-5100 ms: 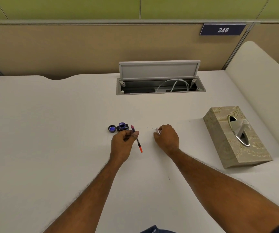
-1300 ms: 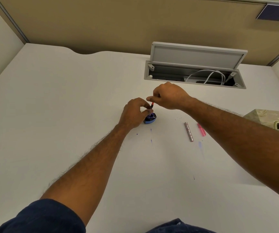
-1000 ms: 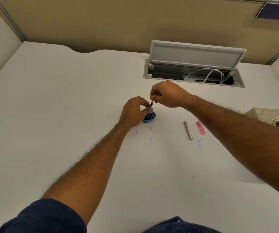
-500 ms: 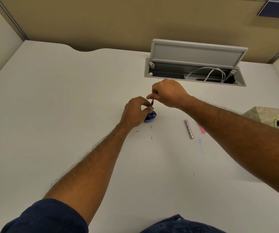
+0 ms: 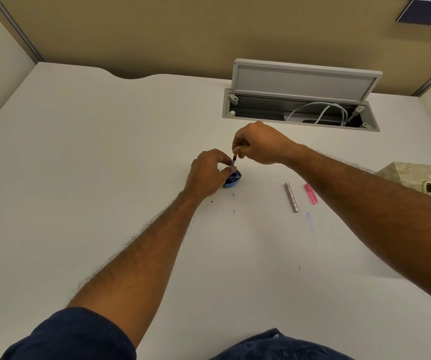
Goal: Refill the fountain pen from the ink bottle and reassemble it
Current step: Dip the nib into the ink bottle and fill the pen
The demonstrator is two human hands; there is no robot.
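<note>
Filling step: left hand (image 5: 206,172) gripping ink bottle (image 5: 232,178) at frame centre; right hand (image 5: 258,144) pinching pen section (image 5: 234,160) upright in bottle. Next, probably: draw ink, lift clear, refit barrel (image 5: 291,197).

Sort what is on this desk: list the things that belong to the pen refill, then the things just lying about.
Belongs to the refill:
- small dark blue glass ink bottle, steadied by the left hand
- thin red-topped pen section, pinched in the right hand
- silver patterned pen barrel
- pink plastic pen piece

Just lying about:
- beige patterned tissue box
- open grey cable hatch with white cable
</note>
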